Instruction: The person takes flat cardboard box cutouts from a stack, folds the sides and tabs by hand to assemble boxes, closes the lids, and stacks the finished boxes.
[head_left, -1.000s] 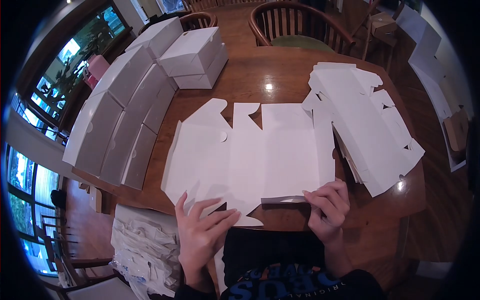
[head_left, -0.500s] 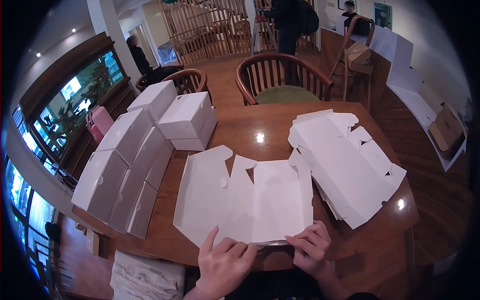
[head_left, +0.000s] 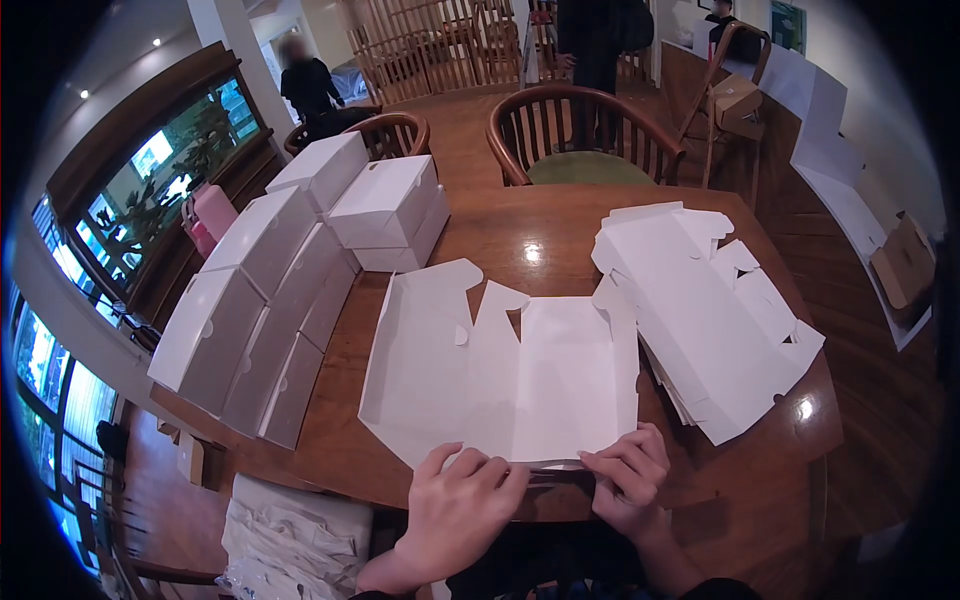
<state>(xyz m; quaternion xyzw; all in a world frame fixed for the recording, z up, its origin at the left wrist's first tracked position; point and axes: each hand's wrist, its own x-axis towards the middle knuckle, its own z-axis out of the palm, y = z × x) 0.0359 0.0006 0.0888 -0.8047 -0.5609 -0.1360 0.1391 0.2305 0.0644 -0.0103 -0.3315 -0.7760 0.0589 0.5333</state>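
Observation:
A partly folded white cardboard box blank [head_left: 569, 370] lies on the wooden table in front of me, its left panel and side flaps raised. My left hand [head_left: 462, 510] is at its near edge, fingers curled over the front flap near the middle. At the near right corner my right hand [head_left: 628, 478] pinches the folded front edge between thumb and fingers. Right of it lies a stack of flat white blanks [head_left: 700, 320]. The parts of the front flap beneath my fingers are hidden.
Folded white boxes [head_left: 243, 300] stand stacked along the table's left side. Beyond the table [head_left: 490, 225] are wooden chairs [head_left: 588, 130], a seated person [head_left: 308, 88] and a standing person [head_left: 590, 50]. A pink bottle [head_left: 213, 211] stands behind the boxes. Plastic bags [head_left: 290, 535] lie at lower left.
The left and front parts of the blank have folded upward. My left hand has moved right to the front flap, nearer my right hand. The view has tilted up, showing people beyond the table.

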